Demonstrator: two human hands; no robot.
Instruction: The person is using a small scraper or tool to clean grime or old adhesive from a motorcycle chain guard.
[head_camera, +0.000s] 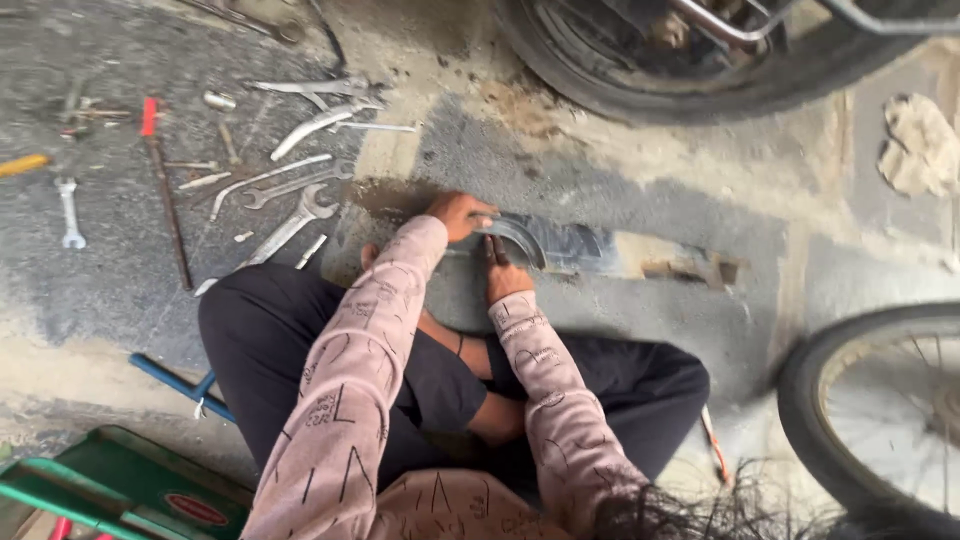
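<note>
Two hands meet on one dark, curved strip (528, 240) that lies on the concrete floor (700, 200), just ahead of the person's crossed legs in black trousers (270, 330). It looks like a bent piece of rubber or metal with a pale inner edge; what it is made of cannot be told. The left hand (458, 214) is curled over the near-left end of the strip, fingers wrapped down on it, pressing or gripping. The right hand (503, 275) lies just below the strip's arc, fingers narrow and pointed up against the inner curve, steadying it; whether it fully clasps the strip cannot be told.

Judging from this, the step in hand is shaping or working the strip against the floor, one hand pinning and the other guiding. A next move would seem to call for firm downward pressure from the left hand and a careful slide of the right along the curve.

Left of the strip, well apart, spanners (290, 225) and other hand tools lie scattered. Beyond the strip stands a motorcycle tyre (640, 90); to the strip's right is a spoked wheel (870, 400), and near the legs' left side a green toolbox (130, 480).
</note>
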